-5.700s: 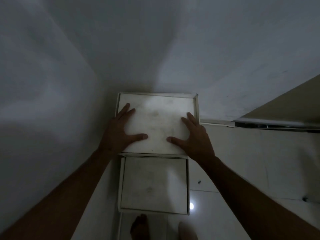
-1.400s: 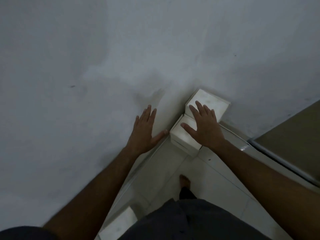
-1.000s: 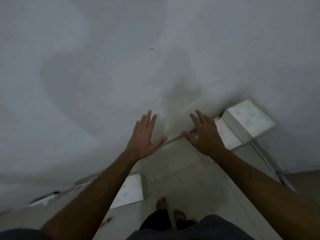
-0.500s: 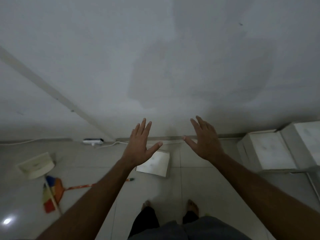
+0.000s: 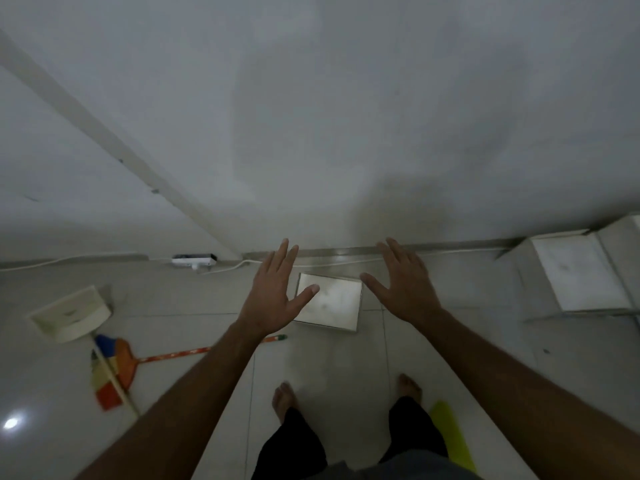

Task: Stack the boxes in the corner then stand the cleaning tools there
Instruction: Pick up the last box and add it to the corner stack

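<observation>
Head view: reaching with left hand [image 5: 273, 299] and right hand [image 5: 405, 289], both spread empty, toward white box [image 5: 329, 301], risking tripping on broom [image 5: 117, 368].

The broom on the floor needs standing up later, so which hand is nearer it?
Left. The left hand hovers above the broom handle's tip; the right hand is farther right.

Dim room in a home, likely a bare utility or spare room. Plain white wall [image 5: 311, 116] meets glossy pale floor tiles [image 5: 329, 368]. Along the wall's base: white power strip [image 5: 194, 260] with cord. On the floor out from the wall: dustpan [image 5: 71, 315], colourful broom [image 5: 114, 370], white box [image 5: 329, 301]. Bare feet on the tiles.
</observation>
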`<control>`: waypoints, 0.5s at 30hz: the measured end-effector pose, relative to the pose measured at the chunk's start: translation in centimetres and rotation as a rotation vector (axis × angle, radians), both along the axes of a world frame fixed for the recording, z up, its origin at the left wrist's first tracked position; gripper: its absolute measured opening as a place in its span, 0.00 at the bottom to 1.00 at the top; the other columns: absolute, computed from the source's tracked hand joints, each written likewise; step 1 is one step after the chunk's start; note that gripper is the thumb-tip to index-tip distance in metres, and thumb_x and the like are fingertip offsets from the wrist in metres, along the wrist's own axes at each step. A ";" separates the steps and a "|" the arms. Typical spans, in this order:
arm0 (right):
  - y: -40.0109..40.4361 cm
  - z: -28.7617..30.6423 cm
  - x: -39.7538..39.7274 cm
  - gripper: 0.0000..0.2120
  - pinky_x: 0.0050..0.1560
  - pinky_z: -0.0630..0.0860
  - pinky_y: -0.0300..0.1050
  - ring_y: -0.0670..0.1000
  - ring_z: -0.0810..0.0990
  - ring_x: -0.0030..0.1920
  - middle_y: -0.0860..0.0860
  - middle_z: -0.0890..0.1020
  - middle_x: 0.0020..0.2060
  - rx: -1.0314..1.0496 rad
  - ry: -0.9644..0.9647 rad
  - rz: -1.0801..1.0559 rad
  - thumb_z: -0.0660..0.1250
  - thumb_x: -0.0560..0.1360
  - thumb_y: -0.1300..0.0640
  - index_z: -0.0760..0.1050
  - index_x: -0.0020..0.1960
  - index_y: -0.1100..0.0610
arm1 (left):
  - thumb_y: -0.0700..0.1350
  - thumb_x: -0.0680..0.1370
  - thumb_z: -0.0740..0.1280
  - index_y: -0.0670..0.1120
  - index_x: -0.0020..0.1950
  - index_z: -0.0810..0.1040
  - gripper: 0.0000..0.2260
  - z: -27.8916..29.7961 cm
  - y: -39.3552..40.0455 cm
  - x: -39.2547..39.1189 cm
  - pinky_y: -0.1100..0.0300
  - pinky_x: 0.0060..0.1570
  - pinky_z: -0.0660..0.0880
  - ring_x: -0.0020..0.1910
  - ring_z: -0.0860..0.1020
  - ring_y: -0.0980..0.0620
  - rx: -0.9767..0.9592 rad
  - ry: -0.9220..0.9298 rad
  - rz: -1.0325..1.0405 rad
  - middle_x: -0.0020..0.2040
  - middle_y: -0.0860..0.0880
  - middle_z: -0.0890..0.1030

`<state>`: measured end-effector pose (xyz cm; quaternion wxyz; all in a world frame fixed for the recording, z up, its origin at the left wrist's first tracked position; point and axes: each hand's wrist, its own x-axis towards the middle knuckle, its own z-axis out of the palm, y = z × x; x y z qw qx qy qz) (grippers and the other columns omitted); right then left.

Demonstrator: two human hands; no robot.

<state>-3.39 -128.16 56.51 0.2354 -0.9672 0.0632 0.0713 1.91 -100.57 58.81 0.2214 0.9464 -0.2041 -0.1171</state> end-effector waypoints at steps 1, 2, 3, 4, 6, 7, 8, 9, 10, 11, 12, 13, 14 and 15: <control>1.0 -0.6 0.1 0.41 0.75 0.60 0.62 0.61 0.64 0.76 0.56 0.61 0.79 0.004 0.014 -0.013 0.52 0.77 0.29 0.60 0.79 0.55 | 0.69 0.78 0.60 0.52 0.82 0.50 0.40 -0.7 0.9 0.5 0.46 0.78 0.50 0.81 0.48 0.49 -0.003 0.000 -0.017 0.83 0.55 0.45; 2.1 -1.6 0.3 0.41 0.75 0.60 0.62 0.61 0.63 0.76 0.56 0.61 0.79 0.007 0.030 -0.029 0.51 0.76 0.28 0.59 0.79 0.56 | 0.69 0.78 0.59 0.52 0.82 0.50 0.40 -1.6 1.9 1.1 0.46 0.78 0.50 0.81 0.48 0.50 -0.005 0.012 -0.036 0.83 0.55 0.45; 3.0 -2.6 0.4 0.42 0.75 0.60 0.61 0.61 0.63 0.76 0.56 0.62 0.79 0.014 0.041 -0.048 0.50 0.76 0.28 0.60 0.79 0.56 | 0.70 0.78 0.59 0.52 0.82 0.50 0.40 -2.7 2.8 1.6 0.45 0.78 0.51 0.81 0.48 0.50 -0.005 0.027 -0.057 0.83 0.55 0.45; 3.9 -3.7 0.5 0.42 0.75 0.60 0.61 0.60 0.63 0.76 0.56 0.62 0.79 0.024 0.047 -0.069 0.51 0.76 0.28 0.60 0.79 0.56 | 0.71 0.77 0.57 0.52 0.82 0.50 0.41 -3.8 3.7 2.2 0.44 0.78 0.52 0.81 0.49 0.49 -0.002 0.045 -0.079 0.83 0.55 0.45; 5.3 -5.8 0.6 0.40 0.74 0.61 0.61 0.59 0.64 0.76 0.55 0.62 0.79 0.042 0.056 -0.104 0.53 0.77 0.29 0.60 0.79 0.55 | 0.74 0.76 0.55 0.54 0.82 0.50 0.41 -6.0 5.0 3.3 0.41 0.78 0.53 0.81 0.48 0.46 0.019 0.077 -0.108 0.83 0.55 0.45; 6.0 -7.0 0.7 0.39 0.74 0.62 0.61 0.59 0.64 0.76 0.55 0.61 0.79 0.049 0.072 -0.112 0.55 0.78 0.30 0.59 0.79 0.55 | 0.75 0.75 0.54 0.54 0.82 0.50 0.42 -7.4 5.6 3.9 0.40 0.78 0.53 0.81 0.48 0.46 0.035 0.099 -0.121 0.83 0.55 0.45; 6.6 -8.2 0.7 0.39 0.75 0.62 0.61 0.59 0.63 0.76 0.55 0.61 0.79 0.057 0.090 -0.116 0.57 0.78 0.31 0.59 0.79 0.54 | 0.75 0.75 0.54 0.55 0.82 0.50 0.42 -8.7 6.1 4.3 0.40 0.78 0.53 0.81 0.48 0.45 0.050 0.118 -0.133 0.83 0.55 0.45; 7.1 -9.5 0.7 0.38 0.75 0.62 0.61 0.59 0.63 0.76 0.55 0.60 0.80 0.067 0.107 -0.120 0.59 0.79 0.33 0.58 0.80 0.55 | 0.75 0.75 0.54 0.55 0.82 0.50 0.42 -10.2 6.6 4.7 0.40 0.77 0.53 0.81 0.48 0.44 0.061 0.136 -0.143 0.83 0.55 0.45; 7.4 -10.6 0.6 0.38 0.74 0.62 0.61 0.59 0.64 0.75 0.55 0.60 0.80 0.074 0.116 -0.123 0.60 0.79 0.34 0.58 0.80 0.55 | 0.75 0.75 0.54 0.55 0.82 0.50 0.42 -11.4 6.8 4.9 0.40 0.77 0.53 0.81 0.49 0.43 0.072 0.146 -0.149 0.83 0.55 0.44; 7.7 -11.8 0.6 0.38 0.74 0.63 0.61 0.60 0.64 0.75 0.54 0.60 0.80 0.083 0.122 -0.130 0.61 0.79 0.34 0.58 0.80 0.55 | 0.76 0.74 0.53 0.55 0.82 0.50 0.42 -12.6 7.1 5.1 0.39 0.77 0.54 0.81 0.49 0.42 0.081 0.160 -0.156 0.82 0.56 0.44; 7.9 -13.6 0.6 0.38 0.74 0.63 0.62 0.60 0.65 0.75 0.54 0.60 0.80 0.093 0.133 -0.139 0.60 0.78 0.33 0.58 0.80 0.54 | 0.76 0.74 0.53 0.55 0.82 0.50 0.43 -14.5 7.3 5.4 0.39 0.77 0.54 0.81 0.49 0.42 0.088 0.183 -0.158 0.82 0.56 0.44; 8.1 -15.1 0.7 0.39 0.73 0.63 0.62 0.60 0.65 0.75 0.54 0.60 0.80 0.101 0.142 -0.145 0.60 0.78 0.33 0.58 0.80 0.54 | 0.76 0.73 0.53 0.55 0.82 0.49 0.43 -16.1 7.5 5.5 0.39 0.77 0.53 0.81 0.49 0.41 0.094 0.199 -0.153 0.82 0.56 0.44; 8.2 -16.9 0.9 0.39 0.73 0.64 0.62 0.60 0.65 0.75 0.53 0.60 0.80 0.108 0.154 -0.147 0.59 0.77 0.32 0.58 0.80 0.54 | 0.76 0.73 0.54 0.55 0.82 0.49 0.43 -17.8 7.6 5.7 0.39 0.77 0.53 0.81 0.49 0.41 0.097 0.214 -0.151 0.82 0.56 0.44; 8.3 -18.7 1.0 0.39 0.73 0.64 0.62 0.60 0.65 0.74 0.53 0.59 0.80 0.110 0.166 -0.151 0.59 0.77 0.32 0.59 0.80 0.54 | 0.76 0.73 0.54 0.55 0.82 0.50 0.44 -19.6 7.7 5.8 0.39 0.77 0.53 0.81 0.49 0.41 0.098 0.229 -0.148 0.82 0.56 0.44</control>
